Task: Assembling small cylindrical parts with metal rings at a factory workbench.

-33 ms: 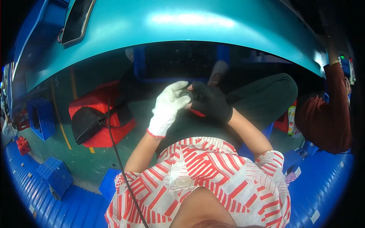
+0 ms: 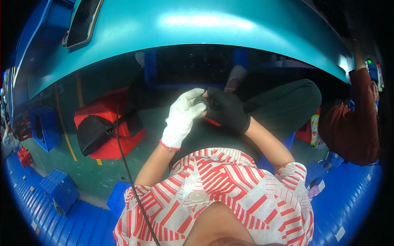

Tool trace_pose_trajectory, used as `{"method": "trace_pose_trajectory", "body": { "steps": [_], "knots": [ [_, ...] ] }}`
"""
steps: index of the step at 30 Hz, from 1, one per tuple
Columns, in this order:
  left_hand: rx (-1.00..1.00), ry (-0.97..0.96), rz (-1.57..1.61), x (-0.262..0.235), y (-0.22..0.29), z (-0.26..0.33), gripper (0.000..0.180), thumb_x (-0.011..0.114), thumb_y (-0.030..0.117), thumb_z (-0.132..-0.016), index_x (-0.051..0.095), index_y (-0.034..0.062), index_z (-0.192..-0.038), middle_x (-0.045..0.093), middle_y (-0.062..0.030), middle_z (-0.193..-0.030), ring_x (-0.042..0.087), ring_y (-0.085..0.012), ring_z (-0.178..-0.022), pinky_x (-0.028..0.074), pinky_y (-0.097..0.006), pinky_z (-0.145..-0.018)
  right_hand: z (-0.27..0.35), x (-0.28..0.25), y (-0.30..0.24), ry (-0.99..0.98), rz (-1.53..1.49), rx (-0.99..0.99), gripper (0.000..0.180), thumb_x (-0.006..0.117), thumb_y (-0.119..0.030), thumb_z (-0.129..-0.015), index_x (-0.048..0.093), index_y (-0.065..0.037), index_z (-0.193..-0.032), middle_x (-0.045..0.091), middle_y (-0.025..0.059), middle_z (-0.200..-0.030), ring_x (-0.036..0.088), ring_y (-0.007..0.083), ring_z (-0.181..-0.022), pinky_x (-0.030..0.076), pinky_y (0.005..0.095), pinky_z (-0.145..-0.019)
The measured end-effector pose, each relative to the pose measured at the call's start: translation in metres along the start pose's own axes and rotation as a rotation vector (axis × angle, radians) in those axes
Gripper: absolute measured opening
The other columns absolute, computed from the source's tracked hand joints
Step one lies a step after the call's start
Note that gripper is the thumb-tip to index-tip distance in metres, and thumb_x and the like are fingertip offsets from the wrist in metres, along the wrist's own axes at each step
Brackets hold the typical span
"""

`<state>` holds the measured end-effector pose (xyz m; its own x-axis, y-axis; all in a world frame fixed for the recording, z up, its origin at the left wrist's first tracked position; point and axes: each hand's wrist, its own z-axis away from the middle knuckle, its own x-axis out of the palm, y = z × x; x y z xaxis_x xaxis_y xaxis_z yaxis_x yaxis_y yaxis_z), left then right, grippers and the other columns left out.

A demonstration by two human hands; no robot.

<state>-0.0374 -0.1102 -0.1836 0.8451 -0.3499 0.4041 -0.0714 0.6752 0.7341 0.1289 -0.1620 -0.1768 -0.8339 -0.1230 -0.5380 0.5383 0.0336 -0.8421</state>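
Small dark round part (image 2: pixel 202 101) sits pinched between white-gloved left hand (image 2: pixel 182 119) and black-gloved right hand (image 2: pixel 226 110). Held over the lap, it would probably drop if either pinch loosened.

A dark, rounded-rectangle screen (image 2: pixel 83 21) lies at the teal counter's (image 2: pixel 213 28) upper left corner; a colourful packet (image 2: pixel 315 131) stands under its right edge.

The left hand (image 2: pixel 180 119) wears a white knit glove with a red cuff edge, the right hand (image 2: pixel 227 110) a black glove. Short-sleeved shirt (image 2: pixel 230 192), white with red stripes; dark trousers (image 2: pixel 283 102).
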Motion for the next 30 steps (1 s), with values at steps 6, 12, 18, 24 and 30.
{"method": "trace_pose_trajectory", "body": {
  "steps": [6,12,18,24,30],
  "knots": [
    [0.162,0.075,-0.312,0.008,0.004,0.006,0.047,0.06,0.0,-0.081,0.045,-0.0073,-0.126,0.06,-0.01,-0.093,0.057,-0.0105,-0.073,0.048,-0.022,-0.067,-0.003,-0.001,0.001,0.048,0.233,-0.166,0.041,0.075,-0.022,-0.072,0.059,-0.009,-0.108,0.063,0.0104,-0.09,0.064,0.0267,-0.076,0.051,0.0332,-0.064],
    [0.01,-0.108,-0.281,-0.009,0.01,-0.007,0.049,0.059,0.001,-0.082,0.044,-0.0087,-0.127,0.06,-0.0107,-0.092,0.057,-0.0105,-0.071,0.049,-0.022,-0.066,-0.001,0.003,0.0,0.038,0.266,-0.136,0.041,0.074,-0.023,-0.073,0.06,-0.009,-0.108,0.062,0.0095,-0.092,0.064,0.0268,-0.077,0.051,0.0321,-0.064],
    [0.008,-0.118,-0.281,-0.006,0.018,-0.009,0.054,0.062,0.004,-0.081,0.04,-0.0114,-0.127,0.062,-0.0115,-0.089,0.059,-0.0129,-0.073,0.049,-0.024,-0.069,-0.004,-0.007,-0.001,-0.063,0.07,-0.013,0.041,0.073,-0.025,-0.074,0.057,-0.009,-0.109,0.061,0.0118,-0.095,0.064,0.0288,-0.08,0.05,0.0358,-0.067],
    [0.104,0.009,-0.109,0.006,0.003,-0.002,0.045,0.061,0.004,-0.08,0.047,-0.0053,-0.122,0.061,-0.007,-0.093,0.056,-0.0089,-0.076,0.046,-0.02,-0.064,-0.009,0.001,-0.005,0.138,0.229,-0.074,0.036,0.071,-0.028,-0.076,0.056,-0.009,-0.102,0.059,0.012,-0.091,0.063,0.0291,-0.071,0.049,0.037,-0.06],
    [0.088,0.013,-0.327,0.005,0.015,0.0,0.051,0.059,0.002,-0.08,0.042,-0.0091,-0.127,0.06,-0.0087,-0.09,0.055,-0.0108,-0.071,0.046,-0.022,-0.064,-0.005,0.002,-0.003,0.076,0.35,-0.176,0.037,0.071,-0.03,-0.074,0.058,-0.012,-0.104,0.061,0.0101,-0.09,0.064,0.0272,-0.07,0.05,0.0363,-0.059]
  ]
}}
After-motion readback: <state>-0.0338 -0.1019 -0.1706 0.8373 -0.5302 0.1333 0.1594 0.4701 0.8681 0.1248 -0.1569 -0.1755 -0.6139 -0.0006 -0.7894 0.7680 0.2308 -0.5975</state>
